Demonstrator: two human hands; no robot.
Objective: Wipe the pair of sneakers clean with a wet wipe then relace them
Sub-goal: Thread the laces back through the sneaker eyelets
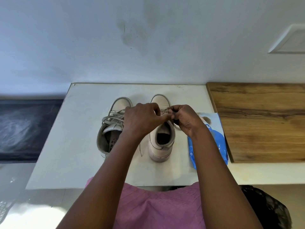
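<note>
Two pale pink sneakers stand side by side on a white table, toes pointing away from me. The left sneaker has loose grey laces piled over its tongue. Over the lacing of the right sneaker both hands meet. My left hand pinches the lace from the left, and my right hand pinches it from the right. A lace end trails off under my right hand. My fingers hide the eyelets.
A blue wet-wipe pack lies just right of the right sneaker, partly under my right forearm. A wooden board covers the surface further right. A wall rises directly behind the table. A dark floor lies to the left.
</note>
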